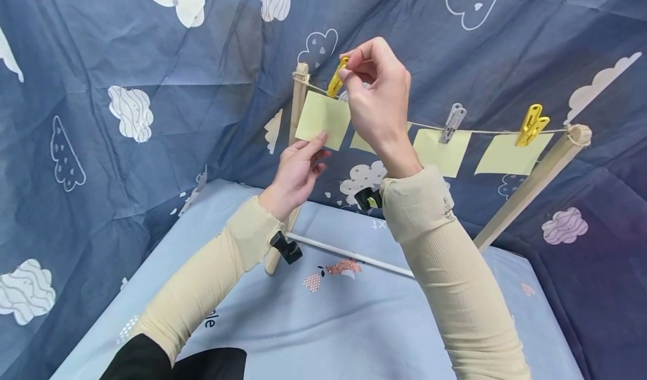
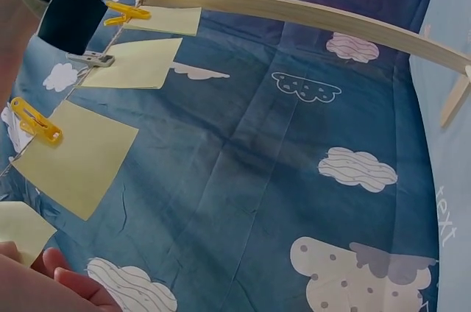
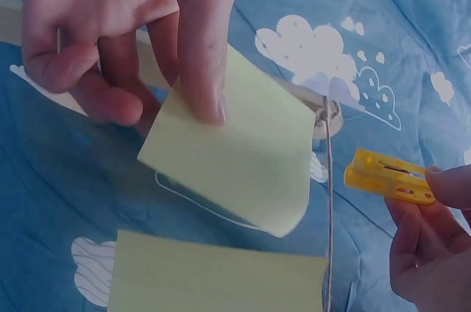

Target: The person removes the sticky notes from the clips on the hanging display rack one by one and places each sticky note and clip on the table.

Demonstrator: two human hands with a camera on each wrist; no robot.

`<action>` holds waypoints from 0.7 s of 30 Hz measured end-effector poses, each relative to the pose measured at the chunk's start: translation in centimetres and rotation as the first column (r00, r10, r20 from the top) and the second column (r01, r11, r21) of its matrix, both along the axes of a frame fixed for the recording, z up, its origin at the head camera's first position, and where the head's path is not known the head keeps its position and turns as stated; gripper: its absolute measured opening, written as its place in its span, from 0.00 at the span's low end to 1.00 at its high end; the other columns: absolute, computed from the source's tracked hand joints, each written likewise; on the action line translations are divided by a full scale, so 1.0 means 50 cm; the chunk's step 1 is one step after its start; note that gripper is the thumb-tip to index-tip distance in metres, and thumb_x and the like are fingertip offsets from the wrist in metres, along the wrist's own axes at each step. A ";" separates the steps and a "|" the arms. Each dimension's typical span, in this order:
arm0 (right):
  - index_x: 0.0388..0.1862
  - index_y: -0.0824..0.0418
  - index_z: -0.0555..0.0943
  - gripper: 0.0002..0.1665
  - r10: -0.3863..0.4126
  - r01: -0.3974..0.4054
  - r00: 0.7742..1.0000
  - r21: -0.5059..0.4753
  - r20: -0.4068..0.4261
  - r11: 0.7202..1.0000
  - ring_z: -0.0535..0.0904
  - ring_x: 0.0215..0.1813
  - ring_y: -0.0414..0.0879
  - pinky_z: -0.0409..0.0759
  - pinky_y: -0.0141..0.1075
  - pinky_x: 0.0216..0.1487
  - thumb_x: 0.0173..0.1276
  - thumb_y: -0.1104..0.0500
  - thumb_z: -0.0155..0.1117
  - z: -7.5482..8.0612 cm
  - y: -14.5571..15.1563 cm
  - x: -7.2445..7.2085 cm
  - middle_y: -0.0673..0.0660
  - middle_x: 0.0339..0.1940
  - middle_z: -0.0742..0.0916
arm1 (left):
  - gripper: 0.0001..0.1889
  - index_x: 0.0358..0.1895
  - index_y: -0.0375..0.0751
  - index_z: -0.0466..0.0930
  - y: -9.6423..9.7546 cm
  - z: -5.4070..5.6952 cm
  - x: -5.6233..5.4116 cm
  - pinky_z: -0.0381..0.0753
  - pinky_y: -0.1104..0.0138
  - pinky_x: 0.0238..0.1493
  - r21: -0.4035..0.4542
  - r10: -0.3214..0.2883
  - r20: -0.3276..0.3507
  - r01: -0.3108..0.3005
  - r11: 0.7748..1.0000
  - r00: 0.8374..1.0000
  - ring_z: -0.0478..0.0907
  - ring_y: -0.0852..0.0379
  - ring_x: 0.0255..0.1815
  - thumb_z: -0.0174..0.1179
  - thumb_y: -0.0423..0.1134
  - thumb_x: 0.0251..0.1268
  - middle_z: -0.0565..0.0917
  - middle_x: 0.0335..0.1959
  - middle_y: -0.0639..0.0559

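Near the left post, my left hand (image 1: 297,173) pinches the lower edge of a pale yellow paper square (image 1: 323,116), thumb on its face. My right hand (image 1: 382,96) is raised above it and pinches a yellow clothespin (image 1: 336,78) between thumb and fingers. In the right wrist view that clothespin (image 3: 386,178) is beside the string (image 3: 329,201), apart from the paper (image 3: 243,135). Another paper square (image 2: 81,157) hangs to the right under a yellow clothespin (image 2: 38,121), mostly hidden by my right hand in the head view.
Farther right, a grey clothespin (image 1: 452,123) and a yellow clothespin (image 1: 532,125) hold two more paper squares on the string. A left wooden post (image 1: 298,102) and right wooden post (image 1: 536,186) carry the string. A white rod (image 1: 354,255) runs low across the light blue sheet (image 1: 323,324). Dark blue cloud-patterned fabric (image 1: 167,60) hangs behind.
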State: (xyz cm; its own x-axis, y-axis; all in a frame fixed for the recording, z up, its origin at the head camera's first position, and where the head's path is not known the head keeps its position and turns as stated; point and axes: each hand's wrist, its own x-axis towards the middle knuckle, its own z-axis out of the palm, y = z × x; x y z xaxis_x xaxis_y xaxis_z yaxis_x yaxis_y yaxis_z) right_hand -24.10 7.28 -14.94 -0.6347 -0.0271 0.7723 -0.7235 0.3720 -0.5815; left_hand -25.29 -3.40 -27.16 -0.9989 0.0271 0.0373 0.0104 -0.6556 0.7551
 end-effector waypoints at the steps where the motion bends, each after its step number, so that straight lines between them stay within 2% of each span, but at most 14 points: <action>1: 0.30 0.62 0.74 0.07 0.000 0.000 1.000 -0.006 0.003 1.000 0.85 0.42 0.40 0.79 0.28 0.50 0.64 0.72 0.58 -0.001 0.004 0.002 0.58 0.41 0.86 | 0.10 0.27 0.47 0.80 0.000 -0.001 0.001 0.68 0.72 0.31 -0.009 0.003 -0.002 -0.003 1.000 1.000 0.76 0.63 0.27 0.57 0.37 0.69 0.78 0.27 0.58; 6: 0.31 0.63 0.74 0.07 0.011 -0.010 1.000 -0.063 0.013 0.998 0.85 0.44 0.41 0.79 0.29 0.49 0.64 0.73 0.58 -0.006 0.027 0.016 0.60 0.43 0.86 | 0.09 0.28 0.45 0.79 -0.003 -0.005 0.010 0.69 0.72 0.31 -0.068 0.012 -0.014 -0.013 0.998 1.000 0.76 0.63 0.28 0.58 0.38 0.69 0.77 0.27 0.57; 12: 0.30 0.64 0.73 0.07 0.035 -0.035 0.999 -0.137 -0.005 0.990 0.84 0.43 0.43 0.79 0.30 0.47 0.63 0.74 0.58 -0.022 0.055 0.039 0.61 0.42 0.85 | 0.08 0.30 0.45 0.79 -0.012 -0.014 0.020 0.69 0.72 0.31 -0.133 0.008 -0.070 -0.018 0.991 0.998 0.77 0.63 0.27 0.57 0.38 0.70 0.77 0.28 0.56; 16: 0.29 0.65 0.73 0.07 0.073 -0.087 0.993 -0.167 -0.090 0.982 0.84 0.42 0.44 0.80 0.33 0.49 0.63 0.75 0.58 -0.037 0.071 0.054 0.56 0.40 0.84 | 0.07 0.31 0.45 0.79 -0.019 -0.019 0.025 0.69 0.72 0.31 -0.168 0.017 -0.104 -0.034 0.985 0.994 0.77 0.63 0.26 0.57 0.38 0.70 0.76 0.28 0.55; 19: 0.29 0.65 0.73 0.08 0.113 -0.144 0.979 -0.187 -0.167 0.972 0.84 0.44 0.47 0.81 0.36 0.50 0.63 0.75 0.58 -0.044 0.085 0.067 0.55 0.40 0.84 | 0.06 0.33 0.44 0.79 -0.025 -0.019 0.033 0.70 0.72 0.31 -0.176 0.022 -0.132 -0.046 0.983 0.991 0.76 0.63 0.25 0.57 0.38 0.70 0.77 0.27 0.54; 21: 0.29 0.63 0.74 0.09 0.132 -0.171 0.973 -0.209 -0.188 0.963 0.84 0.46 0.50 0.82 0.37 0.50 0.63 0.75 0.59 -0.046 0.096 0.078 0.56 0.40 0.84 | 0.06 0.33 0.43 0.79 -0.028 -0.018 0.040 0.70 0.72 0.31 -0.178 0.030 -0.146 -0.056 0.982 0.989 0.76 0.62 0.24 0.57 0.38 0.70 0.77 0.25 0.54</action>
State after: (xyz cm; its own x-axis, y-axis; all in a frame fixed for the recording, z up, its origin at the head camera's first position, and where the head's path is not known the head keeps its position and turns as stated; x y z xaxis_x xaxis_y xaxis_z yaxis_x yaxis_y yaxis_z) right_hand -20.18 12.10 -17.22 -0.4944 0.0722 0.8662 -0.8570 0.1258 -0.4997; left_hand -23.30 -4.77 -28.06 -0.9842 0.0032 0.1770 0.1513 -0.5044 0.8501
